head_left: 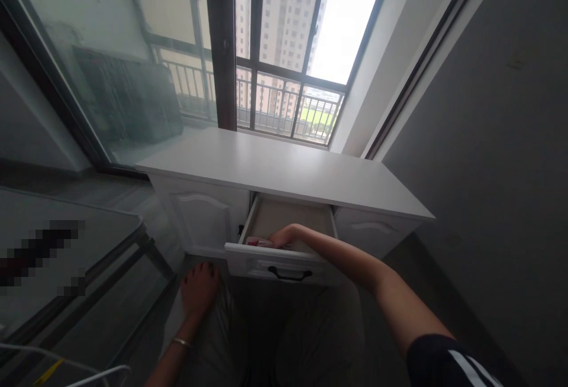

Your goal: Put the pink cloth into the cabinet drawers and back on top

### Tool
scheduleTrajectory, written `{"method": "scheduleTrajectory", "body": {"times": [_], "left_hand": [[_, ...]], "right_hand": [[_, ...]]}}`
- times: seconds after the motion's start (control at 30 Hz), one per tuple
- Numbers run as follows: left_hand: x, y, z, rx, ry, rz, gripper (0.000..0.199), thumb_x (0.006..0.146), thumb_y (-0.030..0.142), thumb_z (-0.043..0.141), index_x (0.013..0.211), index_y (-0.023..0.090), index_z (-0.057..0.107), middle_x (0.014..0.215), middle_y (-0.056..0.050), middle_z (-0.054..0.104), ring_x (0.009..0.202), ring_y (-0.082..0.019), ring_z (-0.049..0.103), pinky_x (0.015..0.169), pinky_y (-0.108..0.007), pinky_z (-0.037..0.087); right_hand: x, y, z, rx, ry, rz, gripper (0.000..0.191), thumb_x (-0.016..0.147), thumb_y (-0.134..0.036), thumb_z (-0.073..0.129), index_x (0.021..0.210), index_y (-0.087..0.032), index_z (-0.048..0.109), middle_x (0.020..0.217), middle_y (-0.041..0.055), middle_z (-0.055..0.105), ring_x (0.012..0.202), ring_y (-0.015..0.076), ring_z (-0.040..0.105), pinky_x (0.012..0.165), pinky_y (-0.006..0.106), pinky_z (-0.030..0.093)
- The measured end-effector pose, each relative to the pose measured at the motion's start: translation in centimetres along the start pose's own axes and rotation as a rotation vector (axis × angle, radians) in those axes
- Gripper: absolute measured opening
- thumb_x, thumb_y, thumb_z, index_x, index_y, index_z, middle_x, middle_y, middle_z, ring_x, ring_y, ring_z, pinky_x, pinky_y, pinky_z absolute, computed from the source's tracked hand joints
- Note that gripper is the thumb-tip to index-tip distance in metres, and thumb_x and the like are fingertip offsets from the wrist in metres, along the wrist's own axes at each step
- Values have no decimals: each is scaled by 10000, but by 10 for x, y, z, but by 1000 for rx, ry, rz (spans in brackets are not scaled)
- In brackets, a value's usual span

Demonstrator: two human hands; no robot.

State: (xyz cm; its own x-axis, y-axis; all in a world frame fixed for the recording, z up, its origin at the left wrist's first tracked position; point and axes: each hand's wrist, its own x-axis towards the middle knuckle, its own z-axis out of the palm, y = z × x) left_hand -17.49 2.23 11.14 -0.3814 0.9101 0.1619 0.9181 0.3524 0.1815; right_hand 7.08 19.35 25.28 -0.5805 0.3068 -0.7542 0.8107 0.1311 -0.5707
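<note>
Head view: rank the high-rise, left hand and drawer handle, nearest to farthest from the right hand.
1. Drawer handle: just below the right hand, near side.
2. Left hand: off left, on the left leg.
3. High-rise: outside, far ahead.

Just one head view: we look forward and down over the person's knees (pixel 322 322), fairly near left hand (pixel 200 289), right hand (pixel 284 235) and drawer (pixel 242 261); cabinet top (pixel 284 159) farther, window (pixel 288 73) beyond.

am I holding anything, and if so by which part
Your right hand is at a pinkish item in the drawer, but its fingertips are hidden, so a grip cannot be told. Your left hand rests on your leg, holding nothing.
</note>
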Motion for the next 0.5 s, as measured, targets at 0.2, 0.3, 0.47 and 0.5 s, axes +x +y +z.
{"method": "scheduleTrajectory", "body": {"times": [0.2, 0.3, 0.47, 0.5], "left_hand": [[-2, -3, 0, -6, 10, 9, 412, 999, 303, 396, 1180, 136, 727, 1194, -175, 724, 1134, -324, 638, 1000, -458, 435], [-2, -4, -2, -25, 6, 2, 410, 1000, 303, 401, 1177, 139, 732, 1208, -175, 726, 1152, -320, 639, 1009, -454, 436], [-3, -4, -4, -65, -1, 0, 423, 1001, 303, 392, 1163, 127, 741, 1216, -191, 731, 1177, -331, 628, 1017, -466, 424], [-3, -4, -4, -68, -1, 2, 421, 1000, 299, 392, 1162, 126, 739, 1218, -192, 731, 1174, -331, 628, 1013, -465, 424]], "right_hand": [[-21, -17, -12, -547, -12, -108, 162, 774, -34, 637, 836, -148, 734, 759, 9, 716, 718, 188, 676, 671, 274, 532], [-31, -15, -26, -752, 289, -192, 286, 859, -67, 624, 1056, -199, 785, 1002, 68, 780, 977, 252, 719, 838, 315, 550], [-35, 15, -49, -731, 847, -151, 360, 998, -188, 544, 1303, -205, 735, 1426, 146, 662, 1401, 327, 523, 1135, 422, 434], [-35, 23, -50, -688, 884, -101, 388, 999, -187, 535, 1345, -187, 711, 1454, 163, 641, 1403, 337, 522, 1140, 450, 431]]}}
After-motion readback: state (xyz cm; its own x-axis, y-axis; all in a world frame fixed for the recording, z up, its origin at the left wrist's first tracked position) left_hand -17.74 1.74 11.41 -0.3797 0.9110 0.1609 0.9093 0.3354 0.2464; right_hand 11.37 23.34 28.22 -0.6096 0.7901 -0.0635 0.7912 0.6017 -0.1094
